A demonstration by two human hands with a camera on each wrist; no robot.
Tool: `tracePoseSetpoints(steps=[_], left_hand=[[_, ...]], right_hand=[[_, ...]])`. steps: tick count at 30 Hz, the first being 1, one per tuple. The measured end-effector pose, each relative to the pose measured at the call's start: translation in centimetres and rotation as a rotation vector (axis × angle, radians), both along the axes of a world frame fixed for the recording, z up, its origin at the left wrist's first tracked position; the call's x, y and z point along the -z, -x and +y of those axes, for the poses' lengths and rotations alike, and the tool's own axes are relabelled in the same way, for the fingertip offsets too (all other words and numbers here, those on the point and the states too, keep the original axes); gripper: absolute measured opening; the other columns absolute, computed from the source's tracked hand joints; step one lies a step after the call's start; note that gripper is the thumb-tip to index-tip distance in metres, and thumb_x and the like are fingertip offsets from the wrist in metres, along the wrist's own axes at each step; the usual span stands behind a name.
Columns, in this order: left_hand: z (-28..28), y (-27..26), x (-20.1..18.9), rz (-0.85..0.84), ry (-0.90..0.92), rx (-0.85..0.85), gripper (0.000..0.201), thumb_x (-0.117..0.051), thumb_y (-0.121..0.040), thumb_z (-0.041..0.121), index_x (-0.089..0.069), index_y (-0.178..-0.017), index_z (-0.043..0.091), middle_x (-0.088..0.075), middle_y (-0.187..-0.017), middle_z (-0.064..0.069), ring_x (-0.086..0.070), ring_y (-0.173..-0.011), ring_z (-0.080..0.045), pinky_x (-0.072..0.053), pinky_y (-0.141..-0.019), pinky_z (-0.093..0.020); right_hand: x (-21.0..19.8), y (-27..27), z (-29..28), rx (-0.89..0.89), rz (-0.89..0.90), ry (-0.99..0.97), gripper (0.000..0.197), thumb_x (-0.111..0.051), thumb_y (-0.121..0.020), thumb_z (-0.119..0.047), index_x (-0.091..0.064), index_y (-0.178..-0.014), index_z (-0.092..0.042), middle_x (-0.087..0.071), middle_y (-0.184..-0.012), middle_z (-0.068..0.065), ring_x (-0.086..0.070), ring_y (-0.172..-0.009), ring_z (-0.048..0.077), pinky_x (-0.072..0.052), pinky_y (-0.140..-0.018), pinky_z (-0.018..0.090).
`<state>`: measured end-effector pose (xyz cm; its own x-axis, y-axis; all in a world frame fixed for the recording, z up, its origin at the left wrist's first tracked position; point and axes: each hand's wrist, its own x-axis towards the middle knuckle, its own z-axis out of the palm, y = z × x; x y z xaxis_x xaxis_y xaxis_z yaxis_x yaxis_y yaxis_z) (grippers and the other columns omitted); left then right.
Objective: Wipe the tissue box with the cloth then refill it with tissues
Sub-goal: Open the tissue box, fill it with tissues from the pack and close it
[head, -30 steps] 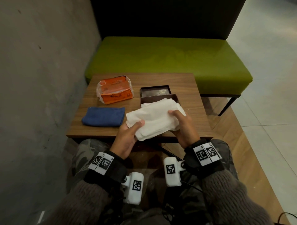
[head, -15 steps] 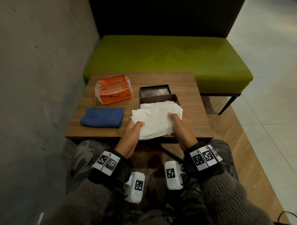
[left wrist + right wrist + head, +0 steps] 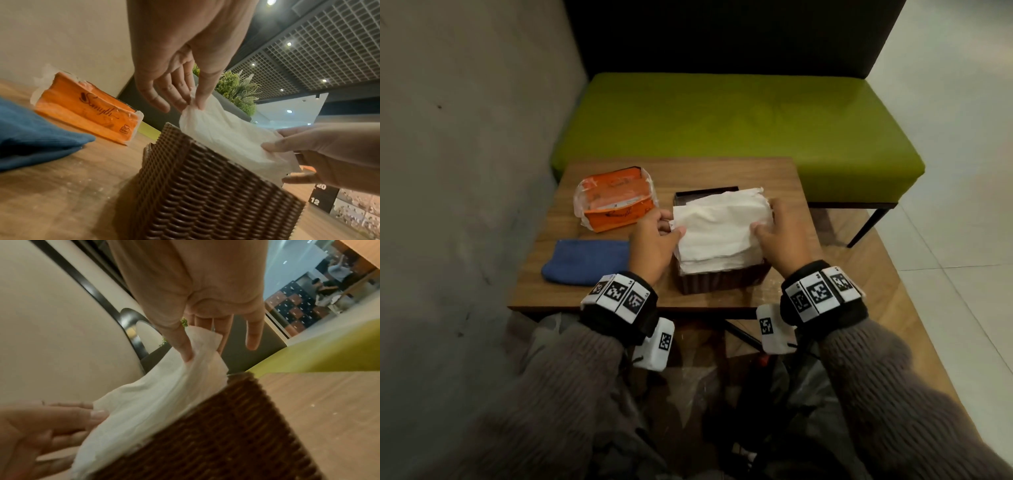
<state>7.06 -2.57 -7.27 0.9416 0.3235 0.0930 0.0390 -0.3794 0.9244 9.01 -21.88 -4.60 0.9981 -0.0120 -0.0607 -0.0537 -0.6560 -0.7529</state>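
Observation:
A stack of white tissues [image 3: 719,233] lies over the open top of the brown woven tissue box [image 3: 722,282] on the wooden table [image 3: 722,171]. My left hand [image 3: 671,226] pinches the stack's left edge between thumb and fingers [image 3: 191,104]. My right hand [image 3: 763,219] pinches its right edge, thumb on top [image 3: 187,353]. The tissues [image 3: 226,139] bulge above the box rim [image 3: 170,129] and hide the inside. The folded blue cloth [image 3: 585,262] lies to the left of the box. Behind the box the dark lid [image 3: 705,192] shows only its far edge.
An orange tissue pack [image 3: 616,202] with torn plastic sits at the table's back left. A grey wall [image 3: 465,171] runs along the left. A green bench [image 3: 722,120] stands behind the table. The table's front edge is close to my wrists.
Both hands carried the tissue stack forward from the table's near edge and lowered it onto the open box. The tissues now cover the box opening and most of the lid behind.

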Motion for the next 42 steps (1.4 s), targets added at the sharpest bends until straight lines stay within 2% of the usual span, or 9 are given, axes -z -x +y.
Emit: tracePoseSetpoints(steps=[3,8,12,15,20,23,29,36,42], left_hand=[[0.3,-0.2,0.7,0.06,-0.138,0.038,0.022,-0.069,-0.082,0.012,-0.061,-0.101,0.004,-0.055,-0.068,0.001,-0.051,-0.063,-0.007,-0.042,-0.059,-0.014],[0.3,-0.3,0.3,0.152,-0.485,0.13,0.022,-0.068,-0.083,0.024,-0.064,-0.097,0.008,-0.057,-0.077,-0.001,-0.051,-0.076,-0.015,-0.041,-0.065,-0.025],[0.0,-0.2,0.0,0.02,-0.752,0.089,0.036,-0.068,-0.08,0.028,-0.058,-0.113,0.019,-0.054,-0.106,-0.001,-0.043,-0.101,-0.022,-0.034,-0.08,-0.031],[-0.8,0.4,0.1,-0.094,-0.821,0.184,0.025,-0.062,-0.084,0.03,-0.061,-0.108,0.021,-0.056,-0.107,0.0,-0.044,-0.104,-0.022,-0.029,-0.081,-0.031],[-1.1,0.4,1.5,0.209,-1.111,0.439,0.033,-0.042,-0.093,0.045,-0.06,-0.115,0.028,-0.057,-0.12,0.008,-0.039,-0.117,-0.017,-0.03,-0.087,-0.041],[-0.6,0.1,1.2,0.196,-0.979,0.497,0.029,-0.042,-0.095,0.039,-0.062,-0.113,0.029,-0.059,-0.118,0.011,-0.041,-0.116,-0.015,-0.032,-0.089,-0.041],[4.3,-4.6,1.4,0.041,-0.255,0.13,0.024,-0.051,-0.089,0.003,-0.065,-0.1,0.018,-0.067,-0.097,-0.007,-0.059,-0.089,-0.017,-0.047,-0.08,-0.03],[4.5,-9.5,3.9,0.447,-0.679,0.627,0.042,-0.052,-0.089,0.004,-0.051,-0.126,0.023,-0.058,-0.085,0.001,-0.054,-0.074,-0.012,-0.041,-0.058,-0.019],[3.7,-10.8,5.2,0.344,-0.801,0.664,0.014,-0.06,-0.086,0.009,-0.061,-0.098,0.014,-0.057,-0.083,0.005,-0.056,-0.077,-0.014,-0.042,-0.069,-0.024]], right_hand=[[1.3,-0.5,-0.2,-0.097,0.025,0.291,0.042,-0.05,-0.093,-0.017,-0.042,-0.134,-0.014,-0.064,-0.112,0.017,-0.05,-0.117,0.035,-0.031,-0.107,0.053],[0.5,-0.5,-0.9,-0.269,0.063,0.653,0.05,-0.045,-0.096,-0.026,-0.032,-0.143,-0.014,-0.058,-0.127,0.015,-0.039,-0.13,0.03,-0.014,-0.115,0.052],[0.2,0.2,0.0,-0.218,-0.054,0.714,0.072,-0.055,-0.091,-0.029,-0.017,-0.149,-0.009,-0.042,-0.136,0.017,-0.039,-0.125,0.033,-0.032,-0.103,0.044],[0.7,0.5,1.0,-0.291,-0.179,0.477,0.062,-0.057,-0.09,-0.028,-0.032,-0.145,-0.012,-0.039,-0.14,0.015,-0.041,-0.124,0.031,-0.041,-0.097,0.041],[2.8,0.3,2.4,-0.521,0.118,0.657,0.051,-0.04,-0.096,-0.052,-0.047,-0.135,-0.021,-0.043,-0.14,0.01,-0.041,-0.128,0.028,-0.042,-0.098,0.042],[2.8,0.5,2.6,-0.482,0.147,0.638,0.053,-0.036,-0.095,-0.056,-0.049,-0.133,-0.021,-0.044,-0.139,0.01,-0.042,-0.127,0.028,-0.043,-0.098,0.043],[2.5,2.3,3.4,-0.63,0.122,0.602,0.07,-0.041,-0.084,-0.072,-0.026,-0.146,-0.043,-0.01,-0.16,0.006,-0.007,-0.147,0.03,-0.016,-0.116,0.055],[4.2,1.1,1.9,-0.672,0.211,0.731,0.051,-0.033,-0.096,-0.057,-0.021,-0.145,-0.049,-0.005,-0.16,0.004,-0.004,-0.146,0.036,-0.019,-0.111,0.06],[4.3,0.0,2.0,-0.642,0.242,0.757,0.049,-0.03,-0.097,-0.055,-0.021,-0.145,-0.049,-0.004,-0.161,0.005,-0.003,-0.146,0.037,-0.02,-0.11,0.061]])
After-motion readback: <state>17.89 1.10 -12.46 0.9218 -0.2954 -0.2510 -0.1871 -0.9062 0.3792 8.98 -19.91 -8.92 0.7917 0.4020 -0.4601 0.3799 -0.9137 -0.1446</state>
